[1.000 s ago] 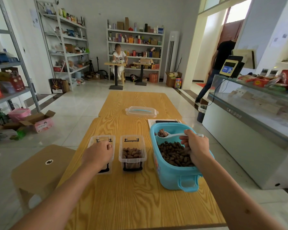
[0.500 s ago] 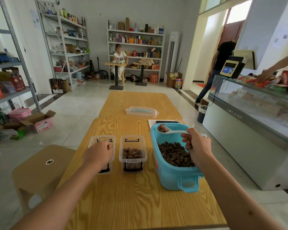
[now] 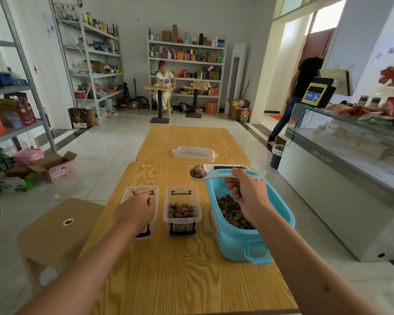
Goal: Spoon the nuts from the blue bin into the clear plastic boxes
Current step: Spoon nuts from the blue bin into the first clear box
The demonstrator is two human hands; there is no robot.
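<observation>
A blue bin (image 3: pixel 248 242) of brown nuts (image 3: pixel 231 211) stands on the right of the wooden table (image 3: pixel 180 276). My right hand (image 3: pixel 246 192) grips a white spoon (image 3: pixel 210 175) loaded with nuts, its bowl held just past the bin's far left rim, above the table. Two clear plastic boxes sit left of the bin: the middle box (image 3: pixel 182 209) holds a layer of nuts, and the left box (image 3: pixel 139 194) is partly hidden under my left hand (image 3: pixel 137 213), which rests on it with fingers curled.
A clear lid with a blue handle (image 3: pixel 194 153) lies further up the table. A paper and dark device (image 3: pixel 225 167) sit behind the bin. A wooden stool (image 3: pixel 59 233) stands left of the table, a glass counter (image 3: pixel 341 173) to the right. Several people are in the room.
My right hand has lifted the loaded spoon out of the bin and moved it left, past the bin's rim toward the boxes. My left hand has stayed on the left box.
</observation>
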